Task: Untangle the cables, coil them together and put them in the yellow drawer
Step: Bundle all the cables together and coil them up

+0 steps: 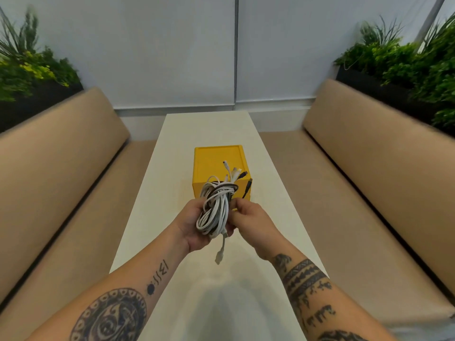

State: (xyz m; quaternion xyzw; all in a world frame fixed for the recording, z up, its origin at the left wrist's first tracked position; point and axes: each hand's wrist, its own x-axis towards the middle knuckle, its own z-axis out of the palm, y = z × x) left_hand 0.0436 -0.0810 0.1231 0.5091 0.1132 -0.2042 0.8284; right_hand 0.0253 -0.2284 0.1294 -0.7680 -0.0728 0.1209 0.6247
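- Holding the cable bundle (216,207) up in both hands, above the white table (270,217) and just in front of the yellow drawer (214,161).
- Cupping the loops from beneath and from the left with the left hand (192,225), fingers curled round the white and dark strands.
- Pinching the right flank of the coil with the right hand (248,217), thumb and fingertips closed on a few strands.
- Wound already into a rough oval, yet loose: several connector ends (234,172) sticking up over the drawer's top, a black plug (248,185) hanging off to the right, a white plug (219,257) dangling below the palms.
- Judged as the tail of the coiling step, with stowing not yet begun.
- Appears pushed in, going by the flat yellow front, though half hidden behind the coil; cannot tell for certain.
- Calling next for tucking the stray ends into the loops, then passing the whole coil to one hand and freeing the other to pull the drawer out.
- Needing a firm hold through that handover, to stop the springy loops unwinding.
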